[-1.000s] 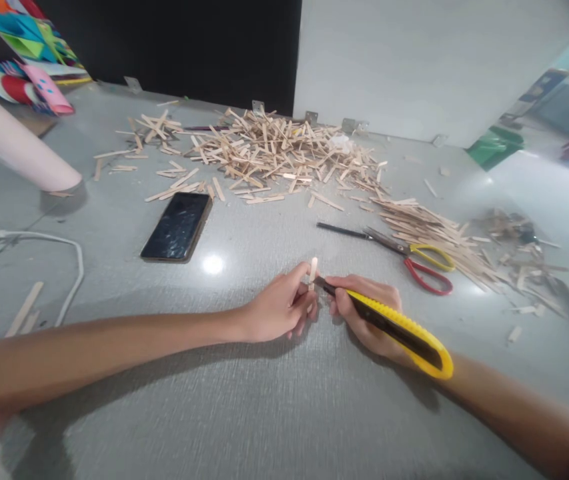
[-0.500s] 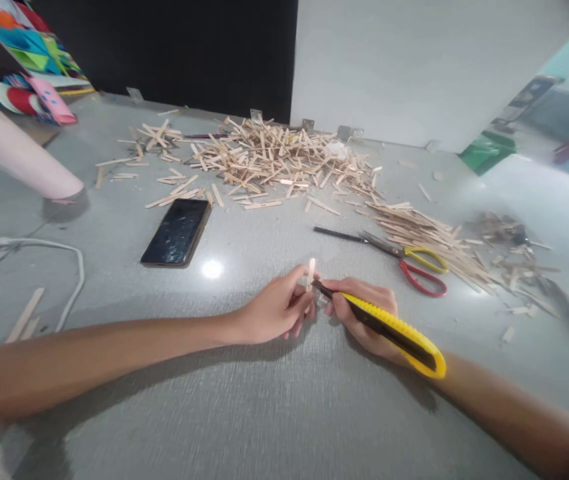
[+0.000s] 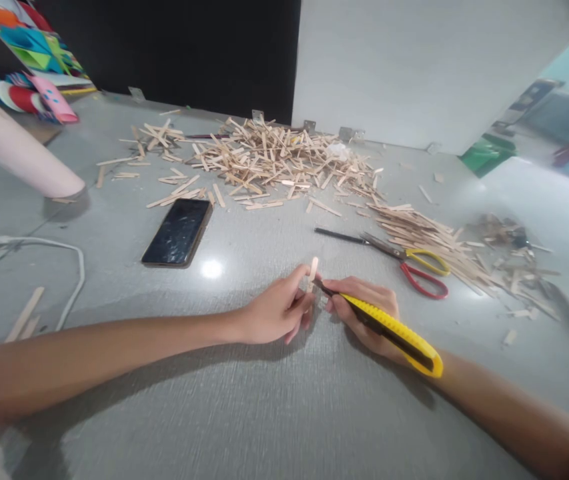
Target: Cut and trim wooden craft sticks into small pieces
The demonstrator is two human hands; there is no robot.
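Note:
My left hand [image 3: 277,310] pinches a short wooden craft stick [image 3: 313,269] and holds it upright on the grey table [image 3: 244,400]. My right hand [image 3: 364,313] grips a yellow utility knife [image 3: 394,332], whose dark blade tip touches the stick's lower part. Both hands rest on the table near its middle, close together.
A big heap of wooden sticks [image 3: 274,160] lies at the back, a second pile [image 3: 424,230] to the right. Red and yellow scissors [image 3: 414,267], a black pen [image 3: 337,235], a dark phone [image 3: 178,232], a white cable [image 3: 64,267] and a pink tube [image 3: 19,153] lie around.
The hands stay almost where they were. The stick tilts slightly to the right and the knife blade sits a little lower against it.

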